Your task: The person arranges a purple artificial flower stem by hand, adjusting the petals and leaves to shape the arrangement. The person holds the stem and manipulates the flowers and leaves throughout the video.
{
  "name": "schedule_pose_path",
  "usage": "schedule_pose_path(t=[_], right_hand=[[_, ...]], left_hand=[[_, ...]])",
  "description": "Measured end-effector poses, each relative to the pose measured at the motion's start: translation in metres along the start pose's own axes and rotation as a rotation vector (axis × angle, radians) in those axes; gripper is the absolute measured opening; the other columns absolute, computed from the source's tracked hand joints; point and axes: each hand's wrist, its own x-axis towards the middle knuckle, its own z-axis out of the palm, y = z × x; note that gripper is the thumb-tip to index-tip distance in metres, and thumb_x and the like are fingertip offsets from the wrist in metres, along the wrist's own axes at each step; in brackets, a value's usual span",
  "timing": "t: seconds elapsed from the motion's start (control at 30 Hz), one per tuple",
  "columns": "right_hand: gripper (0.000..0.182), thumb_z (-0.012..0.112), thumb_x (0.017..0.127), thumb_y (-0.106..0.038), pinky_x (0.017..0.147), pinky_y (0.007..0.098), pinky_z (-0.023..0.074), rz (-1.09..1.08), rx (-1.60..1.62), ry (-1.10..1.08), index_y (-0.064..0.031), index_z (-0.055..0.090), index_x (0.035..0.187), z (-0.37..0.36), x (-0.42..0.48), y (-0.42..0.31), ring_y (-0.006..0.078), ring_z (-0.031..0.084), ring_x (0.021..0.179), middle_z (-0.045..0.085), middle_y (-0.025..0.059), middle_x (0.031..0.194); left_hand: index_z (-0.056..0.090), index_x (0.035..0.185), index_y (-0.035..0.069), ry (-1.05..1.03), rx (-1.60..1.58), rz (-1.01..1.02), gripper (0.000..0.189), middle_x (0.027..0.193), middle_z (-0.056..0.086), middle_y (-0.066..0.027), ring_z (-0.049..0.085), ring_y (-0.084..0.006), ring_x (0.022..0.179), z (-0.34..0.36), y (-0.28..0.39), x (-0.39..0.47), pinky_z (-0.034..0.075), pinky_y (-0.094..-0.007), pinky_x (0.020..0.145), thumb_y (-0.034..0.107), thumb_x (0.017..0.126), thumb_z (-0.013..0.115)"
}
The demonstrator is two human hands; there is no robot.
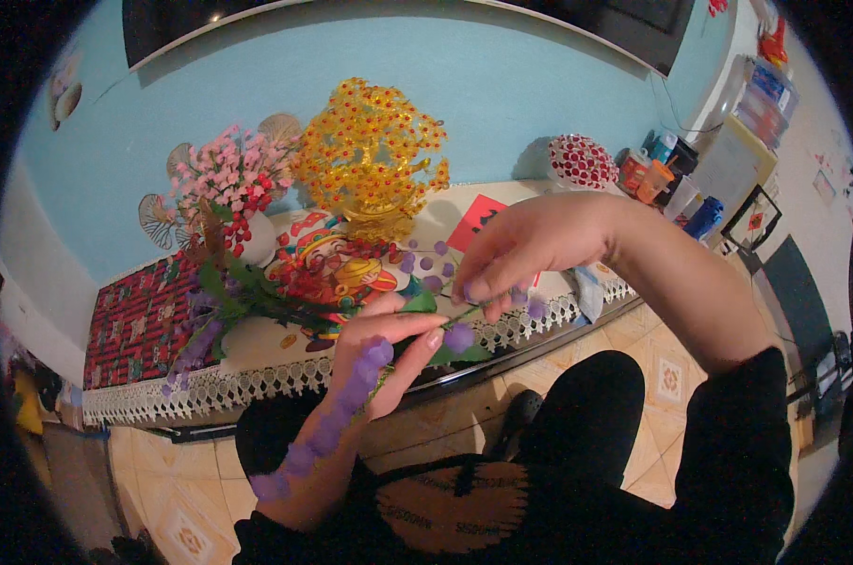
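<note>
My left hand (370, 353) pinches the thin green stem of an artificial purple flower spray (458, 337) between thumb and index finger. A strand of purple blossoms (341, 406) hangs along that wrist and forearm. Over the table's front edge, my right hand (532, 240) bends down from the right, its fingertips closed around the same spray near a purple bud. More small purple balls (432, 284) show around its fingers. Green leaves (419, 304) stick out beside the left thumb. Other artificial stems with dark green leaves (239, 293) lie to the left.
A lace-edged tablecloth (271, 378) covers the table. Along the blue wall stand a pink flower arrangement (228, 166), a golden ornamental tree (370, 148) and a red-and-white beaded ornament (583, 161). A red card (476, 220) lies behind my right hand. Cups and a blue bottle (704, 217) crowd the right end.
</note>
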Motion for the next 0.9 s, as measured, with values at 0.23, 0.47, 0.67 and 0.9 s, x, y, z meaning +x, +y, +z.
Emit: schedule_pose_path(t=[0.23, 0.47, 0.67, 0.9], right_hand=[[0.040, 0.066, 0.095, -0.028, 0.071, 0.0291, 0.0543, 0.124, 0.241, -0.561, 0.0036, 0.059, 0.118, -0.013, 0.026, 0.011, 0.0180, 0.070, 0.081, 0.072, 0.0137, 0.097], [0.028, 0.057, 0.101, -0.024, 0.068, 0.0290, 0.0544, -0.078, -0.009, -0.408, 0.0003, 0.058, 0.114, 0.007, 0.038, 0.011, 0.0149, 0.067, 0.079, 0.069, 0.0116, 0.097], [0.022, 0.065, 0.095, -0.012, 0.072, 0.0336, 0.0491, -0.396, -0.388, 0.307, -0.0055, 0.059, 0.115, 0.026, 0.012, 0.011, 0.0148, 0.061, 0.085, 0.062, 0.0049, 0.093], [0.022, 0.065, 0.093, -0.013, 0.078, 0.0387, 0.0513, -0.739, -0.641, 0.476, -0.0060, 0.065, 0.113, 0.044, -0.009, 0.012, 0.0313, 0.065, 0.090, 0.067, 0.0124, 0.097]], left_hand=[[0.073, 0.103, 0.001, -0.149, -0.171, 0.000, 0.020, 0.079, 0.061, -0.0093, 0.056, -0.0197, 0.072, -0.001, -0.001, -0.002, 0.043, -0.0303, 0.065, 0.001, 0.083, 0.070], [0.073, 0.103, 0.002, -0.215, -0.186, -0.002, 0.019, 0.080, 0.062, -0.0091, 0.059, -0.0211, 0.075, -0.003, -0.006, -0.007, 0.044, -0.0314, 0.067, 0.002, 0.084, 0.070], [0.074, 0.101, 0.005, 0.002, -0.127, -0.096, 0.018, 0.084, 0.065, -0.0106, 0.061, -0.0227, 0.079, 0.001, -0.019, -0.010, 0.048, -0.0333, 0.071, 0.010, 0.084, 0.076], [0.074, 0.103, 0.007, 0.068, -0.040, -0.213, 0.019, 0.105, 0.068, -0.0126, 0.062, -0.0240, 0.103, 0.012, -0.007, -0.017, 0.047, -0.0365, 0.094, 0.010, 0.085, 0.075]])
